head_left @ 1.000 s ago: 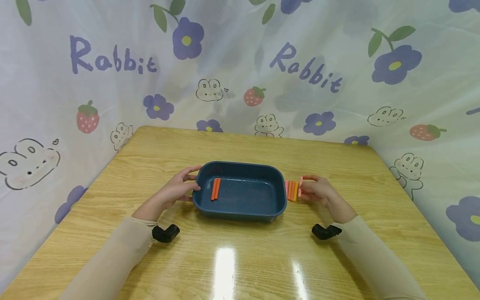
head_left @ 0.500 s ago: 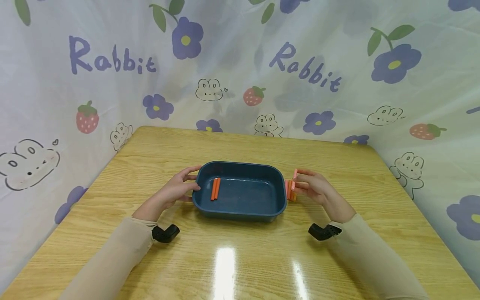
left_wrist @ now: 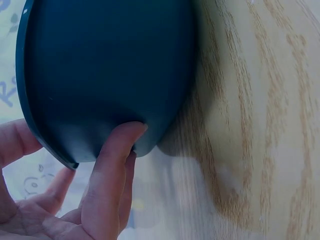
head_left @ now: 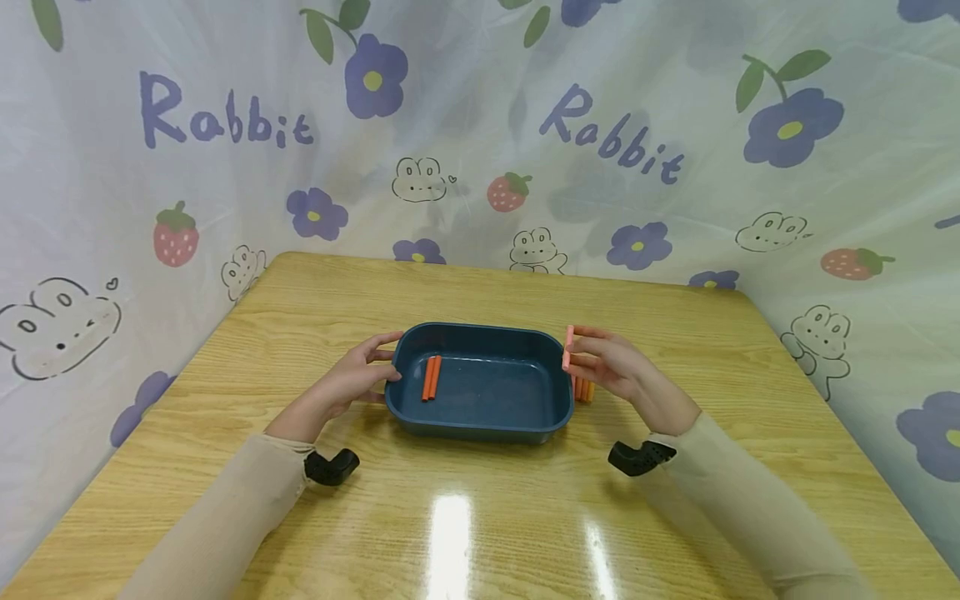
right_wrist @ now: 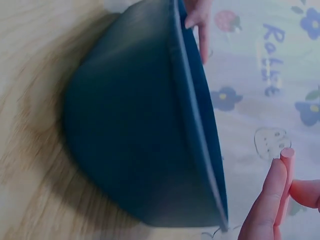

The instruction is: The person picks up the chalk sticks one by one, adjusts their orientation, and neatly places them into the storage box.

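Observation:
A dark blue oval-ended tub (head_left: 495,396) sits in the middle of the table. My left hand (head_left: 354,377) grips its left end; in the left wrist view the thumb (left_wrist: 112,165) lies against the outer wall. Two orange-red sticks (head_left: 431,378) lie side by side inside, near the left end. At the right end, my right hand (head_left: 611,365) pinches a slim pink stick (right_wrist: 283,192) between thumb and fingers, held upright at rim height, overlapping the tub's right rim in the head view. Partly hidden below that hand are several orange and pink sticks (head_left: 585,390).
The wood-grain table (head_left: 315,517) extends on all sides. A printed curtain (head_left: 480,125) with flowers, rabbits and strawberries hangs behind it. Each wrist carries a black camera mount (head_left: 642,457) near the table surface.
My right hand has lifted the pink stick from the row beside the tub and carried it left and up to the rim. The left hand and tub have stayed put.

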Tool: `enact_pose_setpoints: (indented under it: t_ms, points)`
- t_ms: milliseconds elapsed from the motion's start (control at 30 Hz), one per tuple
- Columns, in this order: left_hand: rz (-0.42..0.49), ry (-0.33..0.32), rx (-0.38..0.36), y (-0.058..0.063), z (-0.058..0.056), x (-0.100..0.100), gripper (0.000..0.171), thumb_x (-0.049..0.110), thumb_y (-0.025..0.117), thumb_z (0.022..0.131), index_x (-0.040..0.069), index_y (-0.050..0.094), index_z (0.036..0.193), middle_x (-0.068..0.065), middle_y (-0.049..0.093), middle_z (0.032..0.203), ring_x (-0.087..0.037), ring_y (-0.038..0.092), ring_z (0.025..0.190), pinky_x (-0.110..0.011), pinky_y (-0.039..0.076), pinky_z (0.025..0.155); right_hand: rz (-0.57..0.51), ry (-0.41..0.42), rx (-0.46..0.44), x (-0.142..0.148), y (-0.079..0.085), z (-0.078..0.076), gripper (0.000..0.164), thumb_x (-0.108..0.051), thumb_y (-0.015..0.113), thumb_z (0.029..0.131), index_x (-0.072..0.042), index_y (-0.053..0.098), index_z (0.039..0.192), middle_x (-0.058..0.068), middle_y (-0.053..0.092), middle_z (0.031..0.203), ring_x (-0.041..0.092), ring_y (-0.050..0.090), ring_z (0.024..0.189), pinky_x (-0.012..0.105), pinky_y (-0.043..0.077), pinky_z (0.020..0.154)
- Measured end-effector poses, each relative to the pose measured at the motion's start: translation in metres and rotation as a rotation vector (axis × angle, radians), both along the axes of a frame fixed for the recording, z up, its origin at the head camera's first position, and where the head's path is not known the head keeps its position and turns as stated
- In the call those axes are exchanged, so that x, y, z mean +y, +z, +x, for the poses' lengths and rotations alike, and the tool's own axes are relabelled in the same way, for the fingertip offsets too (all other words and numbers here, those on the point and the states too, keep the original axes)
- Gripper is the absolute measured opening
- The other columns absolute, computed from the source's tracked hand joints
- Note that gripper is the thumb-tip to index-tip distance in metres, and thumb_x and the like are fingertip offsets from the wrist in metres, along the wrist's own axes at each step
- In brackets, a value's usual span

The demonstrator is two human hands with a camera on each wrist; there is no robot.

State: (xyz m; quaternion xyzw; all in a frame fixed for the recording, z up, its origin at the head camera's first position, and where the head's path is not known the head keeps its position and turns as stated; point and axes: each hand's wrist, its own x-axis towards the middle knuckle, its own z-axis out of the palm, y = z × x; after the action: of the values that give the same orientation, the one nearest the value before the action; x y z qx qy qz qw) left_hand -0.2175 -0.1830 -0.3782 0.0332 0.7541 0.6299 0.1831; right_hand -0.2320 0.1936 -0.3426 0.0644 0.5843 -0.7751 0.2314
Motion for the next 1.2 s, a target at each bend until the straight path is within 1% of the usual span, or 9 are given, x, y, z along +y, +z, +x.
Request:
enact_pose_setpoints:
  t_ms: [133, 333, 467, 600, 700, 833, 933, 1067, 1200]
  points:
    - [0.005, 0.000, -0.002, 0.001, 0.001, 0.000, 0.069, -0.001, 0.051, 0.088, 0.013, 0.021, 0.149, -0.027, 0.025, 0.141, -0.042, 0.051, 0.109, -0.044, 0.054, 0.072, 0.003, 0.022, -0.003, -0.009, 0.008, 0.000, 0.062, 0.001, 0.046, 0.094, -0.005, 0.017, 0.148, 0.018, 0.031, 0.136, 0.021, 0.060, 0.094, 0.029, 0.052, 0.080]
    - [0.003, 0.001, -0.008, 0.003, 0.001, 0.001, 0.070, -0.002, 0.051, 0.088, 0.013, 0.021, 0.149, -0.027, 0.024, 0.141, -0.042, 0.050, 0.110, -0.043, 0.054, 0.072, 0.026, 0.050, -0.005, -0.025, 0.017, -0.002, 0.063, 0.002, 0.048, 0.093, -0.006, 0.020, 0.148, 0.020, 0.029, 0.139, 0.017, 0.060, 0.082, 0.029, 0.052, 0.078]
    - [-0.004, 0.005, -0.010, 0.003, 0.001, 0.001, 0.069, -0.002, 0.051, 0.088, 0.013, 0.021, 0.149, -0.027, 0.024, 0.141, -0.043, 0.050, 0.110, -0.043, 0.054, 0.072, 0.041, 0.072, -0.013, -0.033, 0.019, -0.006, 0.061, 0.002, 0.049, 0.093, -0.007, 0.022, 0.148, 0.021, 0.027, 0.143, 0.021, 0.057, 0.092, 0.030, 0.050, 0.083]
    - [-0.011, 0.009, -0.011, 0.002, 0.000, 0.001, 0.069, -0.002, 0.051, 0.089, 0.013, 0.021, 0.149, -0.027, 0.025, 0.141, -0.042, 0.050, 0.110, -0.043, 0.054, 0.073, 0.040, 0.078, -0.032, -0.042, 0.021, -0.011, 0.059, 0.001, 0.048, 0.094, -0.007, 0.024, 0.147, 0.019, 0.030, 0.141, 0.023, 0.054, 0.097, 0.032, 0.047, 0.090]
    - [-0.011, 0.011, -0.010, 0.002, 0.000, 0.001, 0.069, -0.002, 0.051, 0.088, 0.013, 0.022, 0.149, -0.027, 0.026, 0.141, -0.042, 0.051, 0.109, -0.043, 0.054, 0.072, 0.032, 0.073, -0.042, -0.050, 0.021, -0.015, 0.057, 0.001, 0.048, 0.094, -0.006, 0.025, 0.147, 0.018, 0.033, 0.138, 0.021, 0.055, 0.094, 0.033, 0.046, 0.092]
    - [-0.009, 0.011, -0.009, 0.002, 0.001, 0.001, 0.069, -0.002, 0.050, 0.089, 0.013, 0.021, 0.149, -0.027, 0.026, 0.141, -0.043, 0.050, 0.110, -0.043, 0.054, 0.072, 0.031, 0.080, -0.055, -0.060, 0.020, -0.021, 0.054, 0.001, 0.047, 0.095, -0.004, 0.029, 0.145, 0.016, 0.041, 0.126, 0.021, 0.056, 0.091, 0.033, 0.044, 0.093]
    - [-0.009, 0.009, -0.011, 0.001, 0.001, 0.001, 0.068, -0.002, 0.050, 0.089, 0.013, 0.021, 0.149, -0.027, 0.025, 0.141, -0.042, 0.050, 0.110, -0.043, 0.054, 0.072, 0.028, 0.086, -0.068, -0.068, 0.019, -0.025, 0.051, 0.002, 0.048, 0.094, -0.003, 0.032, 0.143, 0.015, 0.044, 0.122, 0.022, 0.055, 0.093, 0.034, 0.044, 0.094]
    - [-0.011, 0.006, -0.015, 0.001, 0.000, 0.000, 0.068, -0.001, 0.049, 0.090, 0.014, 0.021, 0.149, -0.026, 0.025, 0.142, -0.042, 0.049, 0.111, -0.043, 0.054, 0.072, 0.028, 0.094, -0.078, -0.077, 0.016, -0.029, 0.047, 0.002, 0.049, 0.093, -0.003, 0.038, 0.139, 0.019, 0.041, 0.130, 0.025, 0.052, 0.099, 0.034, 0.044, 0.094]
    - [-0.014, 0.005, -0.017, 0.001, 0.000, 0.000, 0.068, -0.001, 0.049, 0.090, 0.014, 0.021, 0.149, -0.026, 0.024, 0.142, -0.042, 0.048, 0.112, -0.043, 0.054, 0.072, 0.036, 0.113, -0.094, -0.086, 0.014, -0.032, 0.048, 0.003, 0.050, 0.093, -0.002, 0.038, 0.139, 0.021, 0.037, 0.137, 0.027, 0.050, 0.105, 0.034, 0.045, 0.093]
